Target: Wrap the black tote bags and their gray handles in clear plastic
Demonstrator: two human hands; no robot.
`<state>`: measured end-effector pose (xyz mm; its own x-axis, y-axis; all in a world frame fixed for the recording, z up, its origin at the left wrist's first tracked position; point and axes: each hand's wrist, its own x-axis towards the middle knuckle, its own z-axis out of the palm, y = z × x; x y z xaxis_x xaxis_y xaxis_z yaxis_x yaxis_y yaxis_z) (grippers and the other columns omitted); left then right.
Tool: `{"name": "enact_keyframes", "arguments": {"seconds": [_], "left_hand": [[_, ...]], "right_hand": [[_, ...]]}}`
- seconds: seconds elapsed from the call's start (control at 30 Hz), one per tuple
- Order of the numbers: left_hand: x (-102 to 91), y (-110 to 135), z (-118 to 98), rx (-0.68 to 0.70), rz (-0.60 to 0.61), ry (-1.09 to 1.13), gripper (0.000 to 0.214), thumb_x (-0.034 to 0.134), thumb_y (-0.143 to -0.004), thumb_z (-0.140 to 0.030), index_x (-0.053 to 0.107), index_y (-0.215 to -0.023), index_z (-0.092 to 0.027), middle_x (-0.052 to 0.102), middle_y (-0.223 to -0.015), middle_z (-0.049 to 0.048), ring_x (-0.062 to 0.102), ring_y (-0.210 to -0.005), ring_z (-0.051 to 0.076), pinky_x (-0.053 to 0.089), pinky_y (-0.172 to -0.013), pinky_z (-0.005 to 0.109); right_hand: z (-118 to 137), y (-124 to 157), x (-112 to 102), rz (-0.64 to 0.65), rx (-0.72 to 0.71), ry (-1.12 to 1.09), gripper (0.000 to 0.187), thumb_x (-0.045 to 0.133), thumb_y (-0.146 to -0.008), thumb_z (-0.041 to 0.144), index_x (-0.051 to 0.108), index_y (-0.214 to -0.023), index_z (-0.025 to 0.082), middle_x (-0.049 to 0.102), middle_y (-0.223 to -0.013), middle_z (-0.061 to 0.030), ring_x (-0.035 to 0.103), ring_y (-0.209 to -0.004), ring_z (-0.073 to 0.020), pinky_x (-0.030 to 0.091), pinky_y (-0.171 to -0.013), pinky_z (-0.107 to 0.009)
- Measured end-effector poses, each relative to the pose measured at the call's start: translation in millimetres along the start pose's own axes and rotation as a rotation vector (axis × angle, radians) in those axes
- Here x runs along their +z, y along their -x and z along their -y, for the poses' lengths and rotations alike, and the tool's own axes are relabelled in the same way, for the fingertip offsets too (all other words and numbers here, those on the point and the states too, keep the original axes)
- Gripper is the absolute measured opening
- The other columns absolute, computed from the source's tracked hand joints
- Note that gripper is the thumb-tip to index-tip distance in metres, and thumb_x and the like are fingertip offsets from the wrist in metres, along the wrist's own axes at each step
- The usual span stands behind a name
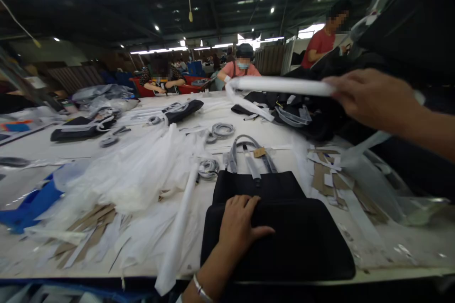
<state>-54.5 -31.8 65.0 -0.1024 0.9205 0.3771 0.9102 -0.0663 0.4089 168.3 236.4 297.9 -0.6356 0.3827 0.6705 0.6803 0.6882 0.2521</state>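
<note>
A black handbag (277, 241) lies at the front edge of the table, its wrapped handles (249, 144) pointing away from me and a small brown tag (259, 152) beside them. My left hand (240, 225) rests flat on the bag, with its fingers spread. Raised at the right, my right hand (369, 97) is closed around one end of a long white rolled packing sheet (284, 85). The far end of this roll bends down towards the table. A similar white roll (179, 227) lies left of the bag.
Crumpled white packing sheets (138, 170) cover the left. Cardboard strips (85, 232) lie near a blue bin (31, 203), with more scraps (327, 175) at the right. Coiled straps (222, 129) and black bags (183, 111) lie farther back. Co-workers (243, 66) are across the table.
</note>
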Motion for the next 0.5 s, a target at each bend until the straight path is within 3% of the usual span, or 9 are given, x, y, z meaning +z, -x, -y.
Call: {"name": "enact_keyframes", "arguments": {"seconds": [0.07, 0.13, 0.23, 0.37, 0.5], "left_hand": [[-5.8, 5, -5, 0.065, -0.093, -0.008, 0.070, 0.071, -0.071, -0.068, 0.061, -0.123, -0.023, 0.068, -0.108, 0.0068, 0.062, -0.100, 0.026, 0.046, -0.090, 0.041], [-9.8, 13, -10, 0.142, -0.203, -0.044, 0.065, 0.068, -0.075, -0.065, 0.061, -0.124, -0.023, 0.069, -0.107, 0.0062, 0.063, -0.098, 0.024, 0.044, -0.089, 0.039], [-14.0, 27, -19, 0.244, -0.327, -0.114, 0.056, 0.069, -0.079, -0.059, 0.062, -0.123, -0.024, 0.071, -0.103, 0.0049, 0.065, -0.095, 0.022, 0.042, -0.088, 0.036], [-16.6, 36, -27, 0.278, -0.379, -0.178, 0.052, 0.069, -0.081, -0.057, 0.064, -0.120, -0.024, 0.072, -0.099, 0.0039, 0.066, -0.092, 0.021, 0.042, -0.091, 0.035], [-12.2, 32, -24, 0.207, -0.321, -0.191, 0.056, 0.064, -0.081, -0.063, 0.063, -0.123, -0.025, 0.071, -0.103, 0.0056, 0.066, -0.095, 0.023, 0.041, -0.095, 0.038]], "right_hand": [[21, 42, 16, 0.208, -0.081, -0.290, 0.064, 0.030, -0.096, 0.062, 0.064, -0.131, 0.020, 0.067, -0.120, -0.0135, 0.065, -0.102, -0.0323, 0.052, -0.083, -0.046], [45, 79, 33, 0.472, -0.144, -0.624, 0.052, 0.046, -0.093, 0.059, 0.070, -0.123, 0.024, 0.069, -0.118, -0.0089, 0.066, -0.102, -0.0279, 0.052, -0.091, -0.040], [78, 113, 54, 0.806, -0.149, -0.966, 0.041, 0.058, -0.089, 0.054, 0.073, -0.117, 0.029, 0.070, -0.114, -0.0049, 0.065, -0.104, -0.0248, 0.049, -0.095, -0.035], [117, 121, 75, 1.000, -0.268, -1.098, 0.041, 0.061, -0.085, 0.052, 0.075, -0.114, 0.027, 0.069, -0.101, -0.0066, 0.065, -0.094, -0.0230, 0.050, -0.087, -0.034], [142, 117, 92, 1.132, -0.403, -1.237, 0.039, 0.060, -0.085, 0.052, 0.080, -0.101, 0.022, 0.070, -0.088, -0.0061, 0.064, -0.085, -0.0218, 0.050, -0.081, -0.033]]}}
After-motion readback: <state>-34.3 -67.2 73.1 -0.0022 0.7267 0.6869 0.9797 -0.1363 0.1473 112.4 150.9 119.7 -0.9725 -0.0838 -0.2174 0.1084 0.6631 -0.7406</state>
